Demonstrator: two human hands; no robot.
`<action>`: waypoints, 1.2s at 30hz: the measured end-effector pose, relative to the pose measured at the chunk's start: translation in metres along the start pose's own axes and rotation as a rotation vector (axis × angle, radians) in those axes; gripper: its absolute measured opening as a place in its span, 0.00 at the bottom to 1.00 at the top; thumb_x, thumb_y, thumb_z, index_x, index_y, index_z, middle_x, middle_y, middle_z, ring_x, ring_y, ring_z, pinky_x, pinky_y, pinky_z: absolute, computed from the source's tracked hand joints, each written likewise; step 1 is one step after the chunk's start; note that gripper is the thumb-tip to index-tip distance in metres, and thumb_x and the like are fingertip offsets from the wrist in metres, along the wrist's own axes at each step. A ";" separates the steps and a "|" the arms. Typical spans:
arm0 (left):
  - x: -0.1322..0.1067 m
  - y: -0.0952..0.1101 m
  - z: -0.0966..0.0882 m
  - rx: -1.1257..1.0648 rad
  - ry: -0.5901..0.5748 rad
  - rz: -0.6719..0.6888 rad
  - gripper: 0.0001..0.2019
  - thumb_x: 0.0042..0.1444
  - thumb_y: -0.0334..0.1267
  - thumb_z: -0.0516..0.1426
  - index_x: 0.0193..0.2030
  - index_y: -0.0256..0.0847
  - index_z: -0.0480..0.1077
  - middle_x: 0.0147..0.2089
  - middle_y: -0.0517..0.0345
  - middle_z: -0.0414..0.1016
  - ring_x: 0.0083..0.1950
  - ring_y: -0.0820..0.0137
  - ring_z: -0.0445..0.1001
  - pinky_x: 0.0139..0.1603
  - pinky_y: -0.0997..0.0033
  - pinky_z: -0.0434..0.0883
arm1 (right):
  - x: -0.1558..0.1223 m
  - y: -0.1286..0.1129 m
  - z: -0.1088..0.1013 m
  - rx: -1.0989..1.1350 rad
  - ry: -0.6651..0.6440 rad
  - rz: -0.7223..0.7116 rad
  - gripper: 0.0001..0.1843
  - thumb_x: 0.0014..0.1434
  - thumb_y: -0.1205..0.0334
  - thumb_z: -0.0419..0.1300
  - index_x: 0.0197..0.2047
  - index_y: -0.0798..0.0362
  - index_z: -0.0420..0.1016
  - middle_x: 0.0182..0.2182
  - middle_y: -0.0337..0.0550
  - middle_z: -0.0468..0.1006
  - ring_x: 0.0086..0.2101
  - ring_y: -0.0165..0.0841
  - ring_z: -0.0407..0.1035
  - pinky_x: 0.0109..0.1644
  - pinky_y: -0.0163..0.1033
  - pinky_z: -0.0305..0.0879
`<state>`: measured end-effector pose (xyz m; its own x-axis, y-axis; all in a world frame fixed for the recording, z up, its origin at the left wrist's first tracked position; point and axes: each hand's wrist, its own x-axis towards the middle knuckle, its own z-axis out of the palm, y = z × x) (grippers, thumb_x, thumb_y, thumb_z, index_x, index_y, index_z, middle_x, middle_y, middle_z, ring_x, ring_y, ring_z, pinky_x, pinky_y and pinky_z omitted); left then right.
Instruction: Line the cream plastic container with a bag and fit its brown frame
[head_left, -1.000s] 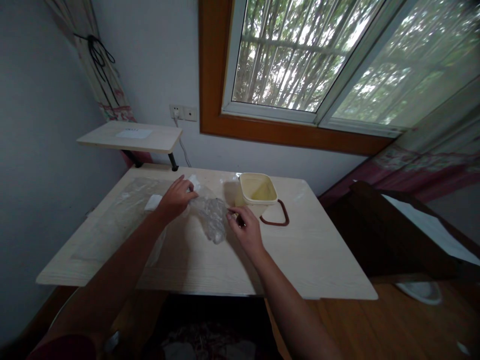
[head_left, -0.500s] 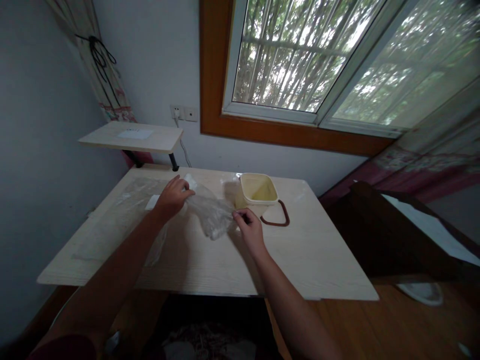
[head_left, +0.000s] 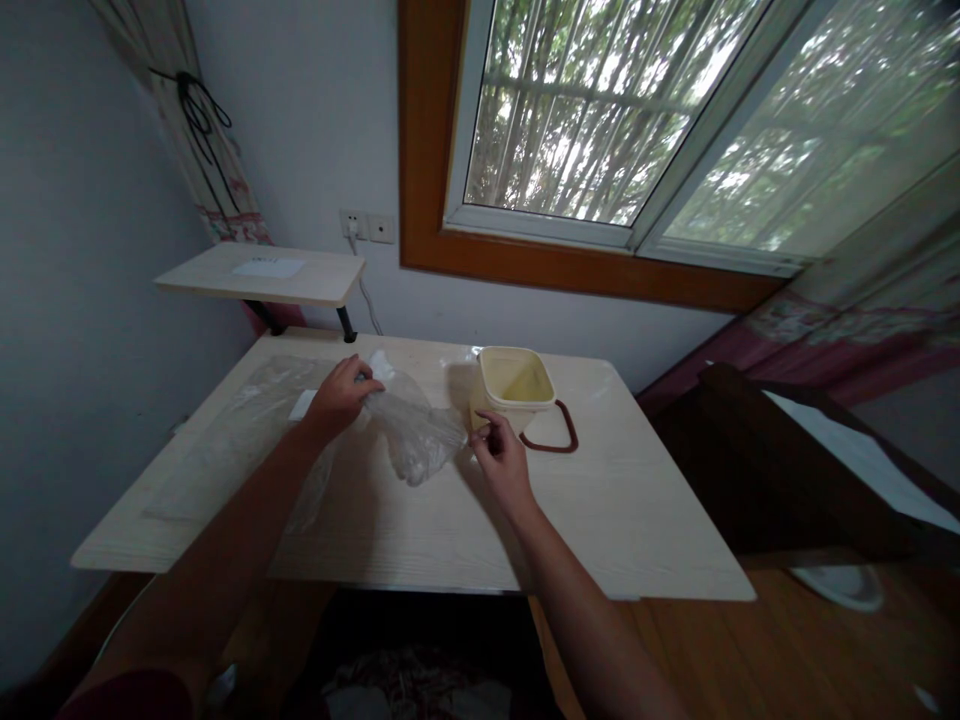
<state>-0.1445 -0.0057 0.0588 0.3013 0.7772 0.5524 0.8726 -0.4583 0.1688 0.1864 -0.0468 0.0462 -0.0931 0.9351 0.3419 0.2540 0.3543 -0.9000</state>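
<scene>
A crumpled clear plastic bag (head_left: 420,435) hangs over the middle of the table. Its left end is pinched between the thumb and fingers of my left hand (head_left: 341,395). At the bag's right end is my right hand (head_left: 501,458), thumb and index finger parted; whether a fingertip still touches the film I cannot make out. Just behind that hand stands a cream square bucket (head_left: 517,390), upright and open at the top, partly covered by my fingers. Its brown handle (head_left: 574,430) lies down on the table to the right.
Flat clear plastic sheeting (head_left: 217,450) covers the left part of the pale wooden table (head_left: 622,520), with a small white label (head_left: 302,404) near my left wrist. A raised shelf (head_left: 322,275) holding a paper sheet (head_left: 268,268) stands at the back left. Dark furniture (head_left: 817,480) is at right.
My right thumb and index finger have come apart from their pinch at the bag's right end. The bag has sagged slightly, and my left hand has shifted a little to the left with it.
</scene>
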 end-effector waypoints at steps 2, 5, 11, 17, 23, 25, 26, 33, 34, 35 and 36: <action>0.000 -0.001 -0.002 -0.029 -0.004 0.012 0.17 0.55 0.26 0.50 0.43 0.44 0.77 0.46 0.54 0.68 0.54 0.61 0.65 0.68 0.45 0.63 | 0.004 0.000 0.002 -0.088 -0.057 -0.028 0.23 0.61 0.60 0.61 0.59 0.50 0.72 0.32 0.37 0.74 0.31 0.31 0.68 0.38 0.36 0.65; -0.001 -0.001 -0.003 -0.055 -0.010 0.043 0.19 0.54 0.24 0.49 0.43 0.44 0.77 0.46 0.53 0.68 0.54 0.61 0.65 0.65 0.47 0.66 | 0.011 -0.001 0.008 -0.162 -0.153 -0.077 0.25 0.60 0.63 0.60 0.61 0.48 0.73 0.34 0.38 0.78 0.31 0.32 0.70 0.40 0.36 0.67; -0.002 -0.001 0.000 -0.022 -0.015 0.051 0.17 0.56 0.26 0.50 0.43 0.44 0.78 0.46 0.52 0.68 0.52 0.61 0.65 0.62 0.48 0.67 | 0.018 -0.002 0.014 -0.242 -0.227 -0.207 0.12 0.62 0.66 0.58 0.44 0.49 0.82 0.39 0.44 0.83 0.39 0.37 0.76 0.45 0.40 0.69; -0.001 -0.008 -0.003 0.062 0.053 0.021 0.16 0.60 0.28 0.51 0.45 0.44 0.78 0.46 0.50 0.70 0.55 0.58 0.66 0.67 0.46 0.63 | 0.011 -0.002 -0.003 -0.338 -0.015 -0.223 0.10 0.63 0.61 0.58 0.40 0.51 0.81 0.33 0.44 0.81 0.33 0.36 0.74 0.39 0.39 0.67; 0.006 -0.001 0.006 0.209 0.007 0.021 0.17 0.62 0.31 0.52 0.55 0.45 0.75 0.54 0.47 0.72 0.62 0.55 0.66 0.70 0.41 0.58 | 0.003 0.004 -0.006 -0.375 -0.023 -0.110 0.12 0.64 0.55 0.57 0.39 0.52 0.80 0.33 0.44 0.81 0.32 0.35 0.73 0.39 0.38 0.65; 0.007 0.008 0.004 0.215 -0.041 0.054 0.26 0.58 0.27 0.53 0.63 0.46 0.69 0.62 0.45 0.68 0.69 0.52 0.60 0.72 0.37 0.52 | 0.001 0.007 -0.004 -0.380 -0.032 -0.059 0.14 0.65 0.53 0.56 0.38 0.52 0.80 0.32 0.44 0.81 0.31 0.35 0.72 0.38 0.38 0.64; 0.007 0.014 0.002 0.207 -0.071 0.080 0.31 0.55 0.26 0.54 0.67 0.47 0.66 0.67 0.44 0.65 0.72 0.51 0.56 0.73 0.35 0.49 | 0.000 0.009 -0.003 -0.381 -0.032 -0.042 0.15 0.66 0.52 0.56 0.38 0.52 0.80 0.32 0.44 0.81 0.31 0.35 0.72 0.38 0.38 0.64; 0.001 0.058 -0.004 0.153 -0.264 0.260 0.39 0.55 0.22 0.51 0.74 0.49 0.55 0.72 0.47 0.62 0.77 0.53 0.49 0.74 0.33 0.43 | -0.008 0.012 -0.001 -0.273 0.050 0.026 0.17 0.64 0.54 0.57 0.53 0.52 0.73 0.29 0.39 0.77 0.28 0.34 0.71 0.34 0.38 0.65; 0.000 0.063 -0.002 0.145 -0.282 0.272 0.38 0.56 0.22 0.51 0.74 0.49 0.54 0.71 0.48 0.64 0.77 0.54 0.50 0.74 0.34 0.43 | -0.010 0.011 -0.001 -0.248 0.076 0.012 0.18 0.64 0.55 0.57 0.55 0.52 0.70 0.30 0.38 0.76 0.28 0.33 0.70 0.34 0.38 0.65; -0.001 0.066 0.001 0.137 -0.296 0.280 0.37 0.58 0.23 0.50 0.74 0.49 0.54 0.69 0.48 0.66 0.77 0.55 0.51 0.74 0.35 0.42 | -0.012 0.011 -0.002 -0.232 0.097 -0.017 0.18 0.65 0.56 0.56 0.56 0.51 0.69 0.31 0.38 0.76 0.28 0.33 0.70 0.34 0.38 0.66; -0.002 0.068 0.005 0.133 -0.308 0.281 0.36 0.59 0.23 0.50 0.74 0.48 0.53 0.68 0.48 0.68 0.76 0.55 0.53 0.74 0.35 0.42 | -0.015 0.010 -0.003 -0.230 0.110 -0.063 0.17 0.65 0.57 0.56 0.56 0.51 0.68 0.32 0.39 0.75 0.29 0.33 0.70 0.35 0.38 0.67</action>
<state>-0.0838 -0.0362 0.0654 0.6174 0.7316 0.2890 0.7760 -0.6266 -0.0715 0.1927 -0.0573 0.0333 -0.0140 0.9008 0.4340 0.4643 0.3903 -0.7950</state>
